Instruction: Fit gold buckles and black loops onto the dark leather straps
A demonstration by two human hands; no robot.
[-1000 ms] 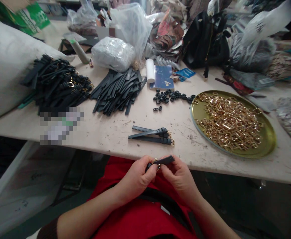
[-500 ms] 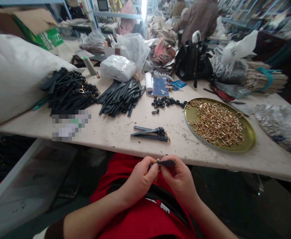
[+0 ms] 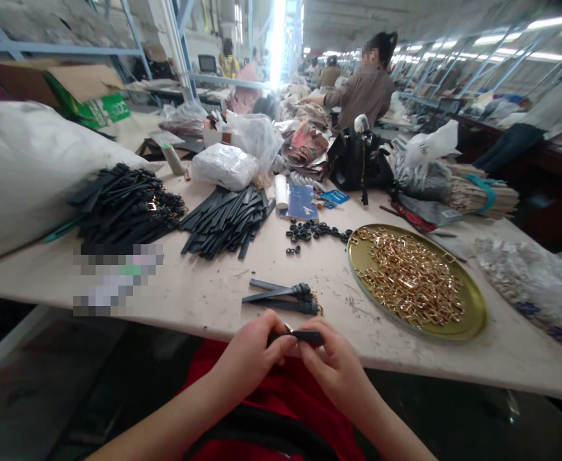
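Observation:
Just over the table's near edge, my left hand (image 3: 256, 349) and my right hand (image 3: 331, 358) pinch a short black strap (image 3: 309, 337) between them. A bit of gold metal, a buckle by its look, shows between my fingertips; the rest of it is hidden. Right behind my hands lie a few finished-looking black straps (image 3: 281, 296) with gold buckles at their right ends. To the right stands a round gold tray (image 3: 475, 320) heaped with small gold buckles (image 3: 410, 278). Small black loops (image 3: 314, 229) are scattered beyond the straps.
A pile of flat black strips (image 3: 230, 218) lies on the table (image 3: 204, 307), left of the loops. Farther left is a heap of buckled straps (image 3: 122, 208) against a large white sack (image 3: 31, 166). A black handbag (image 3: 362, 160) and plastic bags stand behind. A co-worker (image 3: 367, 89) is farther back.
The camera has tilted up, so the table sits lower in view and more of the room shows. Both hands still hold the strap, now closer to the table edge and the strap lies flatter.

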